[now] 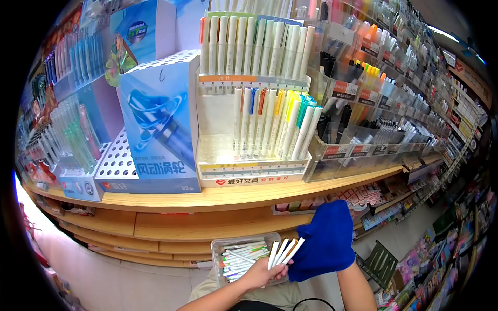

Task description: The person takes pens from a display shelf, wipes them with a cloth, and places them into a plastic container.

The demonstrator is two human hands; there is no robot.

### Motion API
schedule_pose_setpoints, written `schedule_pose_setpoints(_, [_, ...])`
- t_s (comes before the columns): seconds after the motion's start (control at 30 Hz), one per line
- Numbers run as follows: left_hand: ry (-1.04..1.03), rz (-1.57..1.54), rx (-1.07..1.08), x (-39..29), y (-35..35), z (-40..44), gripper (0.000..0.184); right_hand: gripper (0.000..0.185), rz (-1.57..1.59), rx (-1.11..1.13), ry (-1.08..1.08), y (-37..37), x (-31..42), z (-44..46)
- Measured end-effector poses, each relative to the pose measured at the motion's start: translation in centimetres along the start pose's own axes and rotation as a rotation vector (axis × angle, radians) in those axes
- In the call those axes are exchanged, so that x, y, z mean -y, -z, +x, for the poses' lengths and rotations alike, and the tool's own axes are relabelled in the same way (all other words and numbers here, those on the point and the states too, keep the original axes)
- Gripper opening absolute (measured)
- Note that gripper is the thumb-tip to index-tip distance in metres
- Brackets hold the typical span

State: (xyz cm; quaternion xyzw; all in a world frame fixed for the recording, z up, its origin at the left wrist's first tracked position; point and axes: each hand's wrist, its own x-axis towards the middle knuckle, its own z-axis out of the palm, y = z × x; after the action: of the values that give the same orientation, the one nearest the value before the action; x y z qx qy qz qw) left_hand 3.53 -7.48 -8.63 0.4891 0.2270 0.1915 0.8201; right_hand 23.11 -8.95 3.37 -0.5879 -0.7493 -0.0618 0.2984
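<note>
My left hand (266,273) is closed round several white pens (284,252), which fan out with their ends up and to the right. Their far ends reach the edge of a blue cloth (324,241). The cloth covers my right hand, so its fingers are hidden; only the right forearm (356,285) shows below, and the cloth is held up on that hand. Under my left hand, a clear plastic box (215,255) rests at my lap, with many white pens (241,262) with coloured markings lying loose in it.
A wooden shelf (244,196) runs across in front. On it stand a white pen rack (215,124) with upright markers (259,122), a blue display box (155,124) and clear pen holders (337,150). A dark green slatted stool (379,264) stands at the right.
</note>
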Motion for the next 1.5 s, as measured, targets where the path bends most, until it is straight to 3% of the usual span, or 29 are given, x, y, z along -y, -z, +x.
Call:
schedule_pose_setpoints(0.17, [0.048, -0.003, 0.036, 0.2, -0.3, 0.3, 0.014, 0.031, 0.296, 0.172, 0.032, -0.8, 2.9, -0.1])
schedule_pose_setpoints(0.23, [0.128, 0.039, 0.106, 0.9, 0.3, 0.2, 0.013, 0.028, 0.233, 0.239, 0.241, -2.1, 2.6, -1.1])
schedule_pose_setpoints(0.27, [0.069, 0.050, 0.173, 0.9, 0.7, 0.3, 0.015, 0.026, 0.210, 0.274, 0.373, -2.6, 1.9, -2.0])
schedule_pose_setpoints(0.37, [0.136, -0.117, 0.203, 0.7, 0.6, -0.4, 0.018, 0.030, 0.179, 0.339, 0.105, -1.9, 3.1, -1.8])
schedule_pose_setpoints(0.5, [0.185, -0.443, 0.297, 0.2, 1.4, -0.1, 0.019, 0.032, 0.162, 0.097, 0.088, -3.1, 1.3, -1.2])
schedule_pose_setpoints(0.67, [0.176, -0.562, 0.491, 0.0, 1.6, -0.6, 0.072, 0.033, -0.164, -0.074, 0.023, -1.7, -1.8, -1.2])
schedule_pose_setpoints(0.77, [0.170, -0.594, 0.526, 0.0, 1.5, -0.4, 0.070, 0.041, -0.150, -0.018, -0.079, -1.2, -1.0, -1.2])
schedule_pose_setpoints(0.83, [0.169, -0.608, 0.551, -0.1, 1.4, -0.3, 0.071, 0.037, -0.044, 0.037, 0.119, 0.2, 0.3, -0.6])
schedule_pose_setpoints(0.9, [0.166, -0.609, 0.563, -0.1, 1.3, -0.2, 0.072, 0.034, 0.151, 0.123, 0.116, 0.0, 0.2, -0.6])
schedule_pose_setpoints(0.97, [0.162, -0.600, 0.565, 0.0, 1.3, -0.3, 0.073, 0.032, 0.318, 0.215, -0.012, -1.8, -0.9, -1.9])
schedule_pose_setpoints(1.03, [0.152, -0.563, 0.499, 0.2, 1.1, -0.4, 0.062, 0.030, 0.261, 0.253, 0.014, -3.1, -1.0, -2.8])
schedule_pose_setpoints(1.13, [0.142, -0.459, 0.476, 1.1, 1.4, -0.2, 0.042, 0.030, 0.134, 0.227, 0.257, -2.9, 0.6, -2.8])
schedule_pose_setpoints(1.2, [0.141, -0.385, 0.455, 0.9, 1.4, -0.3, 0.031, 0.028, 0.184, 0.231, 0.230, -3.4, 1.0, -3.0])
schedule_pose_setpoints(1.23, [0.135, -0.349, 0.419, 1.0, 1.3, -0.4, 0.031, 0.027, 0.209, 0.232, 0.217, -3.6, 1.2, -3.2])
schedule_pose_setpoints(1.3, [0.120, -0.277, 0.348, 1.2, 1.2, -0.5, 0.032, 0.026, 0.256, 0.231, -0.009, -4.1, 1.4, -3.6])
schedule_pose_setpoints(1.4, [0.108, -0.214, 0.346, 1.4, 1.5, -0.4, 0.033, 0.037, 0.294, 0.102, 0.076, -4.4, 0.3, -3.5])
schedule_pose_setpoints(1.5, [0.092, -0.212, 0.329, 1.7, 1.9, -0.3, 0.035, 0.026, 0.259, -0.034, 0.182, -2.6, 0.5, -1.2])
